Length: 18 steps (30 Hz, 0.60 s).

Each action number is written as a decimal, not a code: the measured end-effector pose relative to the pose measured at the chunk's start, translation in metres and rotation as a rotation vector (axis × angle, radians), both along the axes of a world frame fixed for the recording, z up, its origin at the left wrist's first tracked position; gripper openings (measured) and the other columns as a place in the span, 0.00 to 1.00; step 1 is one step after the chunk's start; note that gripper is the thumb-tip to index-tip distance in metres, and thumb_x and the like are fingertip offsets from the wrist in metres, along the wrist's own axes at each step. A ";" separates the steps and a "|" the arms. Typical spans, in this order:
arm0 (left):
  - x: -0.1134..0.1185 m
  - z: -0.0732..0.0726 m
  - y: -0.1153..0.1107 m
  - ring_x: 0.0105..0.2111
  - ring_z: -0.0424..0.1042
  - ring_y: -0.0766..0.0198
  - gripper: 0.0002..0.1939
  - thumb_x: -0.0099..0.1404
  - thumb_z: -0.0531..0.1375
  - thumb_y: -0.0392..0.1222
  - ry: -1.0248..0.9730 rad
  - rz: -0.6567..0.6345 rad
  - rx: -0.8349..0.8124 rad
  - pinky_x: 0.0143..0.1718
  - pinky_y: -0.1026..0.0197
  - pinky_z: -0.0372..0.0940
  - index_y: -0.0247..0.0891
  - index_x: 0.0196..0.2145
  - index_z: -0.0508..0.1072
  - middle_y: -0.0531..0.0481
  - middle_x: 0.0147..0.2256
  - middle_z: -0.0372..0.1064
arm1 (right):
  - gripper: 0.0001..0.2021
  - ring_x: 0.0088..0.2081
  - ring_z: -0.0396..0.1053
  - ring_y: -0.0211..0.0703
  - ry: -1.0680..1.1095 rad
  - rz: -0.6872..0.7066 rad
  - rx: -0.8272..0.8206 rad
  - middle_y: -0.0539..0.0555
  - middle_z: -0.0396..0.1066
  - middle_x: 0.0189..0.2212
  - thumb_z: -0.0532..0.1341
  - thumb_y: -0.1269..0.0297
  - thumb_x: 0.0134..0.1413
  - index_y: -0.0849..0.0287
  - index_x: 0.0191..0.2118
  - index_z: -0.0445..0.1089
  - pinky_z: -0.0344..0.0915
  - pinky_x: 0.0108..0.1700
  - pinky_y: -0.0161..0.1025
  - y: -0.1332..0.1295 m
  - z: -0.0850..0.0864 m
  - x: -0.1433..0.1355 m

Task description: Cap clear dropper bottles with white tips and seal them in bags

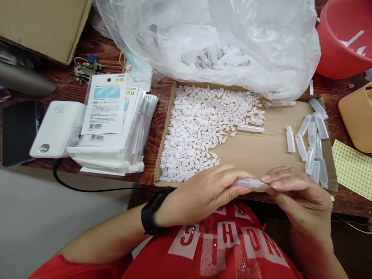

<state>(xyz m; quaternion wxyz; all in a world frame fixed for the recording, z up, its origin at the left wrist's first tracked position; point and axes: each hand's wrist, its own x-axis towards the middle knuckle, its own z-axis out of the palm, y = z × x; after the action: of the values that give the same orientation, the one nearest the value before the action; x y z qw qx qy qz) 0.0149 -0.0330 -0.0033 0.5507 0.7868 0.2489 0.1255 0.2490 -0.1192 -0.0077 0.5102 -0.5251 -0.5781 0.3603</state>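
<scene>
My left hand [215, 184] grips a small translucent plastic bottle [247, 183] between thumb and fingers, over the front edge of a shallow cardboard tray [250, 155]. At the bottle's ribbed neck end, the fingertips of my right hand [296, 190] are pinched together on it. Whether a small tip is also between those fingertips is hidden. A broad heap of tiny white nozzle tips [194, 131] fills the tray's left half. One bottle [250, 128] lies beside the heap. Several more bottles [312, 135] lie along the tray's right side.
A large clear plastic bag [261, 46] of bottles overhangs the tray's back edge. Left of the tray are stacked printed packets [104, 104], a white power bank [58, 130] and keys [87, 69]. On the right are a red bowl [334, 46], a tan container [356, 120] and a sticker sheet [353, 166].
</scene>
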 end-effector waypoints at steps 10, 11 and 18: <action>0.005 -0.002 -0.003 0.43 0.77 0.60 0.17 0.85 0.48 0.47 -0.047 -0.078 0.229 0.45 0.60 0.68 0.37 0.55 0.73 0.43 0.46 0.79 | 0.13 0.43 0.83 0.43 -0.010 0.135 -0.069 0.49 0.85 0.44 0.74 0.72 0.59 0.45 0.45 0.84 0.82 0.45 0.39 0.000 -0.001 0.018; 0.006 -0.002 -0.003 0.42 0.77 0.59 0.17 0.85 0.48 0.47 -0.063 -0.081 0.242 0.45 0.59 0.68 0.36 0.55 0.73 0.43 0.46 0.80 | 0.13 0.46 0.84 0.44 0.015 0.154 -0.070 0.48 0.85 0.45 0.74 0.72 0.59 0.44 0.45 0.84 0.82 0.48 0.41 -0.001 -0.003 0.017; 0.010 -0.010 -0.005 0.46 0.78 0.56 0.15 0.84 0.51 0.41 -0.125 -0.059 0.409 0.47 0.57 0.70 0.30 0.54 0.73 0.39 0.46 0.80 | 0.14 0.59 0.80 0.54 0.109 0.153 -0.044 0.47 0.85 0.50 0.74 0.69 0.60 0.42 0.48 0.83 0.78 0.63 0.59 0.000 -0.015 0.009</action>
<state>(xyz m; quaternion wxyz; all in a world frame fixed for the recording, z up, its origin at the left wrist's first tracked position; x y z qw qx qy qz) 0.0249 -0.0378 -0.0129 0.3975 0.8797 0.1607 0.2057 0.2578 -0.1196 -0.0231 0.5002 -0.4699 -0.5800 0.4387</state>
